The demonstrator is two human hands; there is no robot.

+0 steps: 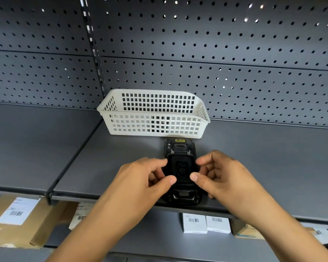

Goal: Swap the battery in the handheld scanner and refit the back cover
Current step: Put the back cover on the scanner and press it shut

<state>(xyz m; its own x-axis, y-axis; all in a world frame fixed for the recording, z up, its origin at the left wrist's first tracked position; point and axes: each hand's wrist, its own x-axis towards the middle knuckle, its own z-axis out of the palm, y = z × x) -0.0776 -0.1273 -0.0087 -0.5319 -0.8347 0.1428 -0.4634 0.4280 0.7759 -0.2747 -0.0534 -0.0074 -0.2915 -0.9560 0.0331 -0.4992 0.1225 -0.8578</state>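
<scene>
White barcode-labelled boxes [206,222] sit on the lower shelf below the black handheld scanner [180,167], their print unreadable. My left hand [140,178] and right hand [222,176] pinch its black back cover [181,170]. A yellow label [179,140] tops it, illegible. Just beyond stands a white perforated plastic basket [153,114].

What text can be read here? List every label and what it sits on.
No text is legible.
Yellow sticker atop the scanner: too small.
Embossed emblem on the back cover: no readable words.
White label on the cardboard box: blurred, barcode only.
White boxes below the shelf: barcodes, print too small.
</scene>
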